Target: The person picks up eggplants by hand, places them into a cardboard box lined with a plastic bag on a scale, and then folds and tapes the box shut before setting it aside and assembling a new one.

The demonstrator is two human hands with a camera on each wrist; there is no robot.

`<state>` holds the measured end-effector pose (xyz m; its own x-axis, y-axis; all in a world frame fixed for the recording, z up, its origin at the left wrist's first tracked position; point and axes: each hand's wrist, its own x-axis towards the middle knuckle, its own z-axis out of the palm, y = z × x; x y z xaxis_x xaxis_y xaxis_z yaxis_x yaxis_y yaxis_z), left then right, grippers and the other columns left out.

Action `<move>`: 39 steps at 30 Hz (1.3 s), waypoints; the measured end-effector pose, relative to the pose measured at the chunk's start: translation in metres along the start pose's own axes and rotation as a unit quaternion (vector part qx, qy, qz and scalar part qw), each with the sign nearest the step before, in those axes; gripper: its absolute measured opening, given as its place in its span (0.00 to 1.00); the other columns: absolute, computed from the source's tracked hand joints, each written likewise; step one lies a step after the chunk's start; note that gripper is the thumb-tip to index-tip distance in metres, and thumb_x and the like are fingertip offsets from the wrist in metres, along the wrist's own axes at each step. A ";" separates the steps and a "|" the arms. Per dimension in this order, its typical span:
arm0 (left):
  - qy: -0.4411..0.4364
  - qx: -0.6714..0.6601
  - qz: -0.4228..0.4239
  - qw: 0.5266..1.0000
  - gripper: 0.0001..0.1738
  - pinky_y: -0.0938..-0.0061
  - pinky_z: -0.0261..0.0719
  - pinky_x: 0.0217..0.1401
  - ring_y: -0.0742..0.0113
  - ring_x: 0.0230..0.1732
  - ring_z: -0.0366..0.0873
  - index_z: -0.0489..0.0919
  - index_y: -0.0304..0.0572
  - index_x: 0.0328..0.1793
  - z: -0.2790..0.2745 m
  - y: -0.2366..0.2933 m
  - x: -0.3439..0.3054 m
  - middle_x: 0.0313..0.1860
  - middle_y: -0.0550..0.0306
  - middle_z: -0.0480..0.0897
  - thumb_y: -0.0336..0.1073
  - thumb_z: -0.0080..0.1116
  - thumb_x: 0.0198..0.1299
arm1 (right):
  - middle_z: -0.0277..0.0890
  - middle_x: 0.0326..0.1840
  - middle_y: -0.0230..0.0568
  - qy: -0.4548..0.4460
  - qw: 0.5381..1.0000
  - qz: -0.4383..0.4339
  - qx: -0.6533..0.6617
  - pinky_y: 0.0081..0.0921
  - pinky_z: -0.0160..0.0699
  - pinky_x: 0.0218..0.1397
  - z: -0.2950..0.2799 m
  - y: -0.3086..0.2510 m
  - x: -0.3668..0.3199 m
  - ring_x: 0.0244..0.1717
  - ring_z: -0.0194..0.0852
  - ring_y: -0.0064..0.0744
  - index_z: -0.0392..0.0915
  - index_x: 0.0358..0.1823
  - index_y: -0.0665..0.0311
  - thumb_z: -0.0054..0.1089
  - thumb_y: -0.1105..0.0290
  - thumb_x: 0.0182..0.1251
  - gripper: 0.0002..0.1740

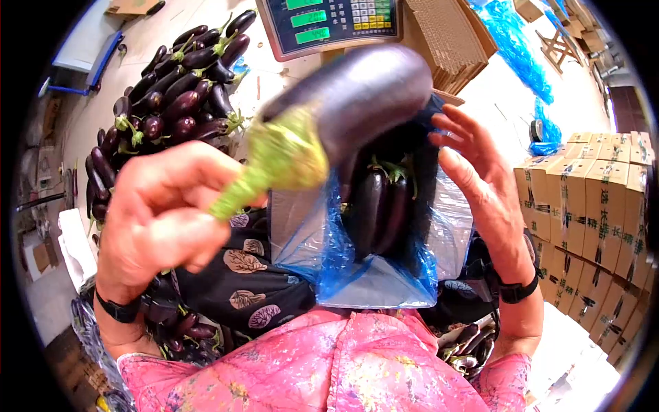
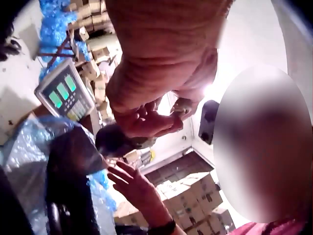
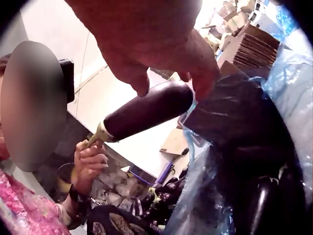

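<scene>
My left hand (image 1: 161,213) pinches the green stem of a large dark purple eggplant (image 1: 364,89), raised above a carton lined with a blue plastic bag (image 1: 377,292). The eggplant slants up to the right, its blunt end toward my right hand (image 1: 484,178). That hand has its fingers spread beside the carton's right far corner. In the right wrist view, the fingers of the right hand (image 3: 156,44) overlap the held eggplant (image 3: 149,110) near its blunt end. Inside the lined carton several eggplants (image 1: 371,206) lie lengthwise, stems at the far end.
A big heap of eggplants (image 1: 171,103) covers the floor at the left. A scale with green displays (image 1: 329,20) stands ahead, beside a stack of flat cardboard (image 1: 446,41). Printed cartons (image 1: 583,206) are piled at the right, with blue plastic film (image 1: 515,48) behind.
</scene>
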<state>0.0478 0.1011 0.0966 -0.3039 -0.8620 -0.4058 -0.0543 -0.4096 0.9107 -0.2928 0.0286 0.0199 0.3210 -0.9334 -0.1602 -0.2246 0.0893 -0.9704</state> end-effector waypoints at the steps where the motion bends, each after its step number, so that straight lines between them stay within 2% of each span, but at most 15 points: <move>1: -0.015 0.005 -0.031 0.999 0.19 0.84 0.71 0.24 0.82 0.20 0.72 0.78 0.28 0.56 0.015 0.004 0.005 0.28 0.63 0.81 0.33 0.60 0.62 | 0.69 0.72 0.54 -0.013 0.998 0.037 0.041 0.37 0.70 0.74 -0.003 0.005 -0.003 0.71 0.70 0.42 0.59 0.79 0.65 0.69 0.54 0.71 0.43; 5: -0.147 0.093 -0.067 0.982 0.18 0.78 0.74 0.31 0.75 0.28 0.78 0.74 0.34 0.53 0.072 -0.014 0.034 0.28 0.62 0.81 0.33 0.67 0.62 | 0.76 0.58 0.37 -0.009 0.949 0.127 0.289 0.26 0.77 0.58 0.011 0.019 0.002 0.56 0.77 0.23 0.68 0.69 0.66 0.66 0.48 0.71 0.37; 8: -0.199 0.205 -0.045 0.957 0.17 0.72 0.77 0.37 0.70 0.33 0.81 0.72 0.33 0.50 0.103 -0.049 0.054 0.32 0.58 0.83 0.32 0.67 0.62 | 0.75 0.57 0.36 -0.002 0.955 0.137 0.264 0.26 0.75 0.55 0.016 0.033 0.013 0.52 0.75 0.24 0.70 0.67 0.62 0.69 0.48 0.69 0.35; 10: -0.175 0.169 -0.083 0.966 0.18 0.62 0.81 0.41 0.55 0.36 0.86 0.72 0.32 0.47 0.114 -0.073 0.068 0.33 0.48 0.87 0.35 0.66 0.60 | 0.75 0.58 0.38 0.006 0.971 0.147 0.189 0.28 0.72 0.61 0.009 0.066 0.013 0.56 0.73 0.27 0.68 0.70 0.64 0.68 0.47 0.68 0.38; 12: -0.161 0.152 -0.094 0.971 0.17 0.61 0.82 0.43 0.55 0.38 0.87 0.72 0.32 0.46 0.124 -0.100 0.073 0.34 0.46 0.88 0.35 0.66 0.59 | 0.75 0.59 0.40 0.001 0.976 0.165 0.139 0.30 0.69 0.68 0.006 0.079 0.006 0.61 0.71 0.31 0.64 0.73 0.69 0.67 0.45 0.68 0.43; 16: -0.129 0.204 -0.086 0.967 0.20 0.59 0.82 0.46 0.45 0.43 0.86 0.72 0.30 0.49 0.149 -0.153 0.098 0.38 0.40 0.86 0.35 0.67 0.57 | 0.61 0.73 0.79 -0.009 0.969 0.155 -0.190 0.44 0.68 0.73 0.016 0.098 0.004 0.71 0.68 0.69 0.49 0.79 0.80 0.64 0.44 0.67 0.56; 17: -0.120 0.227 -0.066 0.964 0.22 0.59 0.81 0.47 0.42 0.44 0.86 0.72 0.29 0.51 0.152 -0.166 0.106 0.39 0.38 0.85 0.36 0.67 0.56 | 0.68 0.64 0.82 0.011 0.966 0.110 -0.234 0.49 0.74 0.67 0.020 0.102 0.004 0.62 0.74 0.76 0.49 0.78 0.80 0.64 0.49 0.67 0.53; 21: -0.049 0.301 -0.011 0.952 0.17 0.49 0.82 0.47 0.31 0.44 0.84 0.76 0.32 0.46 0.162 -0.206 0.113 0.40 0.34 0.86 0.34 0.65 0.53 | 0.75 0.44 0.62 -0.059 0.853 -0.039 -0.518 0.47 0.80 0.46 0.028 0.082 -0.029 0.42 0.82 0.61 0.62 0.71 0.78 0.66 0.59 0.66 0.40; 24: -0.094 0.344 0.008 0.934 0.16 0.47 0.83 0.48 0.32 0.45 0.84 0.80 0.35 0.46 0.171 -0.236 0.134 0.42 0.35 0.86 0.35 0.65 0.53 | 0.76 0.52 0.56 -0.102 0.797 -0.196 -0.563 0.39 0.76 0.53 0.033 0.091 -0.037 0.54 0.78 0.51 0.74 0.62 0.74 0.68 0.61 0.60 0.32; 26: -0.069 0.391 0.020 0.918 0.15 0.46 0.83 0.48 0.32 0.43 0.84 0.85 0.36 0.41 0.186 -0.238 0.142 0.40 0.31 0.86 0.41 0.62 0.55 | 0.71 0.68 0.57 -0.073 0.775 -0.231 -0.584 0.45 0.70 0.65 0.033 0.090 -0.027 0.69 0.68 0.54 0.77 0.61 0.69 0.69 0.61 0.58 0.31; 28: -0.203 0.417 -0.016 0.886 0.16 0.46 0.83 0.49 0.34 0.44 0.85 0.84 0.36 0.44 0.178 -0.196 0.141 0.41 0.32 0.86 0.39 0.62 0.53 | 0.65 0.74 0.57 -0.062 0.755 -0.257 -0.600 0.46 0.66 0.68 0.023 0.107 -0.005 0.74 0.62 0.56 0.75 0.64 0.69 0.68 0.60 0.60 0.32; 32: -0.398 0.332 0.101 0.849 0.16 0.54 0.82 0.47 0.43 0.43 0.85 0.84 0.38 0.46 0.128 -0.141 0.136 0.39 0.44 0.87 0.42 0.66 0.56 | 0.59 0.80 0.51 -0.065 0.762 -0.251 -0.593 0.49 0.63 0.71 0.020 0.118 0.000 0.80 0.54 0.58 0.76 0.66 0.63 0.69 0.60 0.61 0.32; 33: -0.419 0.282 0.038 0.862 0.17 0.58 0.82 0.48 0.49 0.44 0.86 0.85 0.37 0.45 0.107 -0.112 0.136 0.40 0.45 0.88 0.43 0.67 0.58 | 0.59 0.80 0.52 -0.067 0.760 -0.254 -0.594 0.49 0.62 0.72 0.019 0.118 0.000 0.80 0.54 0.58 0.76 0.67 0.63 0.69 0.60 0.61 0.33; 36: -0.333 0.143 0.026 0.932 0.16 0.66 0.82 0.49 0.65 0.43 0.85 0.85 0.37 0.53 0.011 -0.071 0.131 0.41 0.53 0.88 0.41 0.63 0.67 | 0.60 0.80 0.52 -0.080 0.764 -0.228 -0.599 0.50 0.62 0.72 0.022 0.107 -0.001 0.79 0.54 0.59 0.74 0.68 0.63 0.71 0.62 0.59 0.35; 39: -0.090 0.196 -0.064 0.974 0.16 0.77 0.82 0.46 0.73 0.42 0.84 0.85 0.37 0.52 -0.087 -0.039 0.097 0.41 0.58 0.87 0.41 0.64 0.66 | 0.56 0.82 0.50 -0.105 0.792 -0.176 -0.576 0.52 0.55 0.75 0.021 0.100 -0.004 0.81 0.49 0.58 0.71 0.72 0.62 0.68 0.64 0.62 0.35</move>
<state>0.1036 0.0073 0.0150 -0.4315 -0.7300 -0.5301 -0.4507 -0.3345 0.8276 -0.2975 0.0484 -0.0803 0.6680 -0.7416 -0.0608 -0.7389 -0.6514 -0.1725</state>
